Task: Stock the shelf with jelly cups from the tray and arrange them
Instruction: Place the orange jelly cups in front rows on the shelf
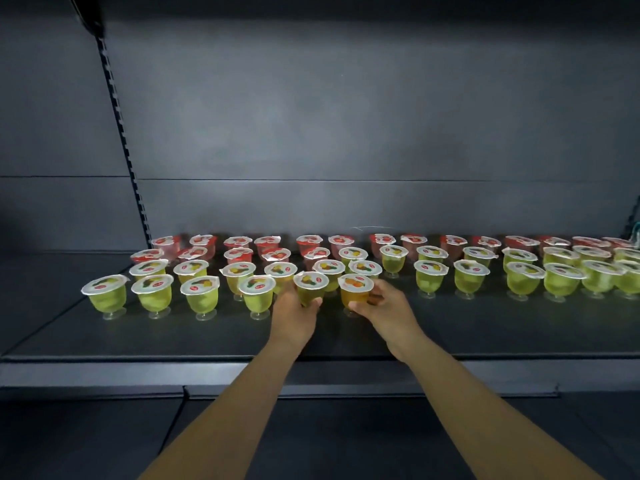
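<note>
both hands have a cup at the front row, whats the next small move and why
Probably set both down and let go: the left hand grips a yellow-green cup, the right hand an orange cup, both level with the front row's gap on the shelf.

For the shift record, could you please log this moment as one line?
left hand: grips yellow-green cup | right hand: grips orange cup | shelf: red cups behind, green in front
</note>
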Demonstrator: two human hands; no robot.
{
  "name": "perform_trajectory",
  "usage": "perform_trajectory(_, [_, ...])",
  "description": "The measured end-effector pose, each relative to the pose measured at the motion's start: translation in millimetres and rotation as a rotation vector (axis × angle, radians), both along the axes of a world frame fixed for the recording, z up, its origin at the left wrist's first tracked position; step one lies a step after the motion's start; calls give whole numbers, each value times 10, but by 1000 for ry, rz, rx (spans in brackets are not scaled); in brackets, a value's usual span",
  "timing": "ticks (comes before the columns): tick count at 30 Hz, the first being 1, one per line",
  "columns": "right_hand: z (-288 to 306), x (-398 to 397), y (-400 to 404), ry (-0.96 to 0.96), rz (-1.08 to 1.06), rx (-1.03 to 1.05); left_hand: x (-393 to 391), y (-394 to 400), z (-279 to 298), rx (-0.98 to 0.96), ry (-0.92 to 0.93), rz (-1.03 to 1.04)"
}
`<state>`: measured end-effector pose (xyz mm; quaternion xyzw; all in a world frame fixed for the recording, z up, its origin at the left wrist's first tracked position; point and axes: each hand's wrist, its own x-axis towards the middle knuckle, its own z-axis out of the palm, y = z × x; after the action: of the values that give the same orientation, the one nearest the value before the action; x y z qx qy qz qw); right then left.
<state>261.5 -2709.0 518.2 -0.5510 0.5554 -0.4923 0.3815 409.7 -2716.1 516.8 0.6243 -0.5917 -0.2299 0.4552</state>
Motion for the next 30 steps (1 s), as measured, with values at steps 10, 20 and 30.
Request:
perform_trajectory(10, [-4, -72, 108, -27, -23, 12, 96, 71, -60, 88, 101, -13])
perform_trajectory(20, [38, -874, 970, 569, 119, -150, -109, 1041, 48, 85, -369, -96])
perform_trajectory(30, [-57, -1399, 2305, 1121, 167, -57, -442, 2182, -66, 263, -968, -322])
